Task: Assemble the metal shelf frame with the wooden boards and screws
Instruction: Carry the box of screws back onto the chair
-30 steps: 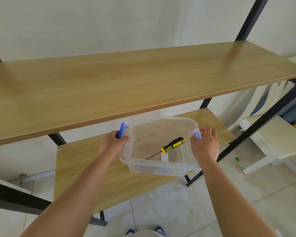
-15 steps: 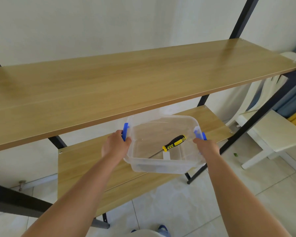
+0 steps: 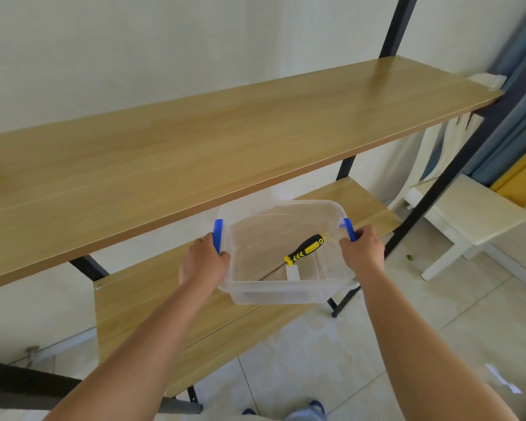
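A clear plastic box (image 3: 274, 294) with blue side clips is held in the air in front of the shelf, between the two boards. My left hand (image 3: 202, 262) grips its left side by the blue clip (image 3: 218, 237). My right hand (image 3: 362, 252) grips the right side at the other clip (image 3: 349, 228). Inside lies a black and yellow screwdriver (image 3: 305, 249). The upper wooden board (image 3: 195, 150) and the lower wooden board (image 3: 152, 302) sit on the black metal frame (image 3: 392, 28).
A white chair (image 3: 468, 208) stands to the right, behind the frame's slanted leg (image 3: 438, 189). Blue and yellow curtains (image 3: 523, 141) hang at the far right. Pale floor tiles (image 3: 331, 354) lie below, with my shoes at the bottom edge.
The box has risen slightly and moved a little toward the upper board, still held in both hands. The view has swung to the left.
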